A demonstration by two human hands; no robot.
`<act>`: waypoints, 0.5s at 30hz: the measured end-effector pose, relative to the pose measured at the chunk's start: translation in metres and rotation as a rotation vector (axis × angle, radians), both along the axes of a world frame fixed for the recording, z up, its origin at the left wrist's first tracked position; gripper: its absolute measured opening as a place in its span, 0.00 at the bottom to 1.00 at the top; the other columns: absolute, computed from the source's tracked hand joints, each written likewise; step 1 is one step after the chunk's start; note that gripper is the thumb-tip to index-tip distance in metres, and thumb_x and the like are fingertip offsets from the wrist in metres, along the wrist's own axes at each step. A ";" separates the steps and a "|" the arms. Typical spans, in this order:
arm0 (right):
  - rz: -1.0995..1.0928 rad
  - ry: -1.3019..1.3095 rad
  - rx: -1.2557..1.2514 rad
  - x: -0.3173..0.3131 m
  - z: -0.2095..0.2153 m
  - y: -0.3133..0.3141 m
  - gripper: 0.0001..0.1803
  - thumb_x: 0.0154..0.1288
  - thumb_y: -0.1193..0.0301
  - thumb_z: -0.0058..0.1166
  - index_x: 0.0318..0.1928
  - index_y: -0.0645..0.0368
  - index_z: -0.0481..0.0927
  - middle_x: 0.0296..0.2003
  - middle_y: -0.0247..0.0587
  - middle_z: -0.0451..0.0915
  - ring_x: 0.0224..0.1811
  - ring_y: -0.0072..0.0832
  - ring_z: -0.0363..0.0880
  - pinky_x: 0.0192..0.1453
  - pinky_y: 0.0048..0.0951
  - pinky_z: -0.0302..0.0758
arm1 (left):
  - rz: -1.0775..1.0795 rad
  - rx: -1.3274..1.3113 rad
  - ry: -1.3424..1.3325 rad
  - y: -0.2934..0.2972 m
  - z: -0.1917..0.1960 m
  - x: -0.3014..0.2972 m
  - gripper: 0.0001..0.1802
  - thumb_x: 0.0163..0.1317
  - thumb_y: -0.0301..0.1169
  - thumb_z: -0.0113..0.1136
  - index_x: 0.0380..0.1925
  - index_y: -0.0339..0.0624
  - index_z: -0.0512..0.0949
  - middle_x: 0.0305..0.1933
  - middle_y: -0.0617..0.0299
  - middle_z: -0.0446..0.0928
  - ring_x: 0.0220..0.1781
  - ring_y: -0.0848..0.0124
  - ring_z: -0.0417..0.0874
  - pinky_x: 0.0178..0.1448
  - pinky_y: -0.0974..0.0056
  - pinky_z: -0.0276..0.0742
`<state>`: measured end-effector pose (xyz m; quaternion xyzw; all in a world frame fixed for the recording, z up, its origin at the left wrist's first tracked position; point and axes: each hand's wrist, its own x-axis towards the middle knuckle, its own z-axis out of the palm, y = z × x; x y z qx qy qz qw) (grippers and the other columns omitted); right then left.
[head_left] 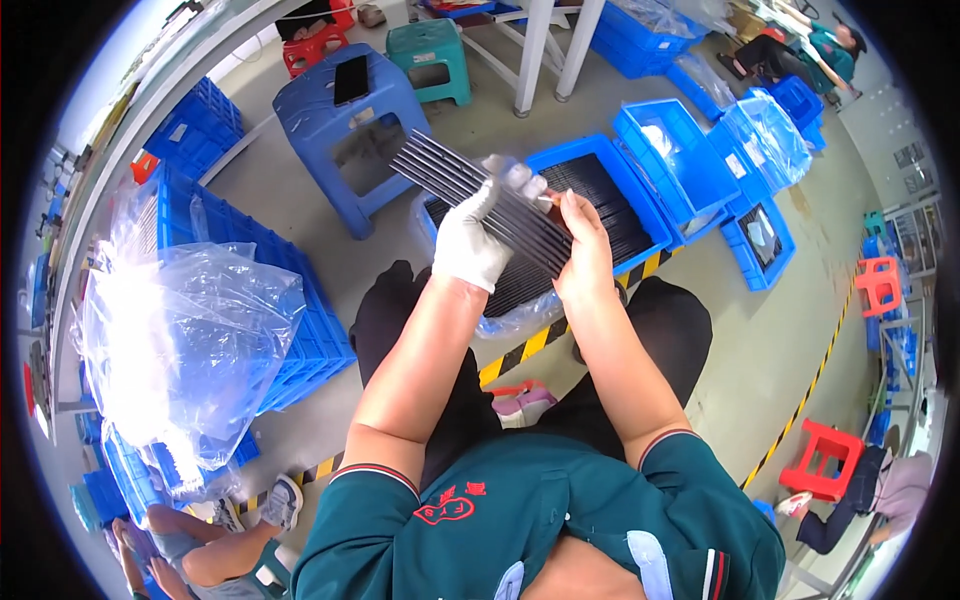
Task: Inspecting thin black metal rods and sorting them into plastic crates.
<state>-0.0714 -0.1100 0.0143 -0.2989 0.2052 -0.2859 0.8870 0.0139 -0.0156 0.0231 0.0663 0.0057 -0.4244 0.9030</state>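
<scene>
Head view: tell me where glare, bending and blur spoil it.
Head view: glare whitens the clear plastic bag at left; the striped floor tape bends near the rim; corners are black; the dark strips in the left hand and right hand stay sharp.

The grey concrete floor (pixel 760 350) carries blue plastic crates (pixel 600 205) at centre and upper right, a blue stool (pixel 350 110) and teal stool (pixel 432 55) at top, red stools (pixel 825 460) at right, and yellow-black striped tape (pixel 530 345).

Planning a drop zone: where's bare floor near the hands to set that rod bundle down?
Bare floor between the blue stool and the blue bin of dark strips. More right of the knees, by the striped tape. Crowded: bag-covered crates left, small blue bins right.
</scene>
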 end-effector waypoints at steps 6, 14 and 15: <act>0.065 0.147 -0.445 0.006 0.017 -0.051 0.12 0.66 0.69 0.56 0.45 0.63 0.80 0.27 0.33 0.78 0.24 0.17 0.71 0.29 0.17 0.67 | -0.114 0.008 -0.054 0.017 -0.007 -0.001 0.16 0.67 0.29 0.49 0.54 0.43 0.68 0.51 0.46 0.74 0.54 0.49 0.77 0.59 0.42 0.72; 0.407 0.272 -0.539 0.023 0.034 -0.064 0.13 0.65 0.68 0.55 0.47 0.60 0.79 0.35 0.39 0.83 0.35 0.22 0.80 0.40 0.22 0.74 | -0.343 0.126 0.031 0.019 0.008 -0.029 0.18 0.63 0.27 0.54 0.54 0.40 0.70 0.48 0.49 0.75 0.51 0.51 0.78 0.57 0.45 0.75; 0.437 0.283 -0.475 0.022 0.031 -0.064 0.14 0.64 0.67 0.56 0.47 0.59 0.79 0.37 0.39 0.83 0.36 0.23 0.80 0.42 0.23 0.74 | -0.368 0.187 0.028 0.017 0.005 -0.031 0.19 0.63 0.27 0.55 0.54 0.39 0.71 0.48 0.49 0.76 0.51 0.52 0.79 0.57 0.45 0.75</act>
